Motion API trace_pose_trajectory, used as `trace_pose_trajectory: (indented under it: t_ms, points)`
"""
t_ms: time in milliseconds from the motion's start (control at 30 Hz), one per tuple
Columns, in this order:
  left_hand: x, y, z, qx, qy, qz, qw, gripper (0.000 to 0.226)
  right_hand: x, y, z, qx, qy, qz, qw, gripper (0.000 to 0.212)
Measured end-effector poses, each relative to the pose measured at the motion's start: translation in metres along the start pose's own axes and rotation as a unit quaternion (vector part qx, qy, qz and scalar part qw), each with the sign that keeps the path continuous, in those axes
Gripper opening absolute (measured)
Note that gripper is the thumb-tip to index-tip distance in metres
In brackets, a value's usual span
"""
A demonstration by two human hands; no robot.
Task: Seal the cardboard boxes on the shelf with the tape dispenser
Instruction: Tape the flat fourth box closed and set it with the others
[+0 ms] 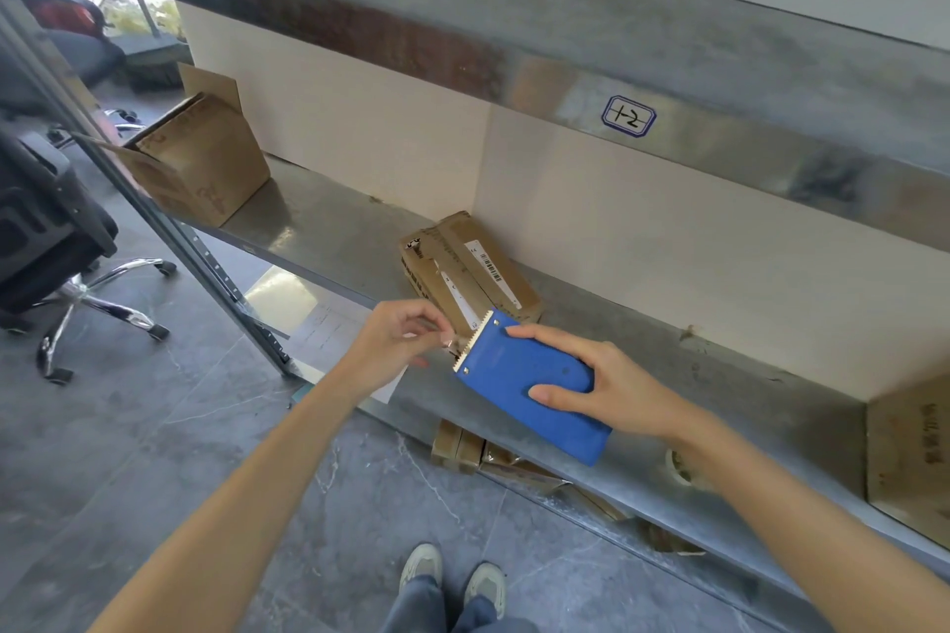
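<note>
Three cardboard boxes sit on the shelf (329, 231): a flat box (468, 267) mid-shelf against the back wall, an open box (205, 159) at the far left with flaps up, and a third box (910, 458) cut off at the right edge.

Step in hand, as judged: starting the tape, with no new strip laid yet.

Right hand (611, 391) grips the blue tape dispenser (529, 380) from above, index finger on the far side and thumb on the near side. The serrated blade (473, 342) points toward the left hand (396, 344). The dispenser is held over the front of the shelf, just in front of the flat box; whether it touches the box cannot be told.

Left hand: fingers (429, 319) curled, thumb and forefinger pinching the tape end (448, 343) right at the blade. The tape is too small in view to tell how much is drawn out.

Next move, judged: pull a length free, stick the end down past one edge of the flat box's seam, then run the dispenser along the flap join with steady pressure. The box may slide on the smooth metal, so it likely needs bracing.

Flat box: worn brown cardboard with white barcode labels on top. Flaps appear closed.
</note>
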State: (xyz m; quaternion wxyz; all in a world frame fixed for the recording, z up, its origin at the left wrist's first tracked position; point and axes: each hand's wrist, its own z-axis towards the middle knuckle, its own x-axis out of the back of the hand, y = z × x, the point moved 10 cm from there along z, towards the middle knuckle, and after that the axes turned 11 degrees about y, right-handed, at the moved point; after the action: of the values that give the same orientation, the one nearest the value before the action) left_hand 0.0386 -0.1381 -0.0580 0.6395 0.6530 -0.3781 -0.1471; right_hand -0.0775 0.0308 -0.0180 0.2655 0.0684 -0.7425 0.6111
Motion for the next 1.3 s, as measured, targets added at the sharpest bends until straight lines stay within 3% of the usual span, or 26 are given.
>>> trace_pose_trajectory:
  t_ms: [267, 600, 733, 1300]
  points:
    - [-0.001, 0.022, -0.010, -0.090, 0.047, 0.006, 0.995, 0.012, 0.007, 0.000, 0.001, -0.024, -0.001, 0.046, 0.999, 0.049]
    - [-0.009, 0.013, -0.010, -0.070, -0.025, -0.034, 0.997, 0.010, 0.004, 0.004, -0.001, -0.030, -0.016, 0.020, 0.999, 0.049]
    - [-0.009, 0.014, -0.007, -0.107, -0.028, 0.026, 0.994, 0.012, 0.003, 0.007, 0.000, -0.034, -0.021, 0.009, 0.999, 0.050]
    - [-0.025, 0.016, -0.013, -0.141, -0.124, 0.088, 0.978, 0.020, 0.003, 0.004, -0.001, -0.041, -0.024, 0.010, 0.999, 0.049]
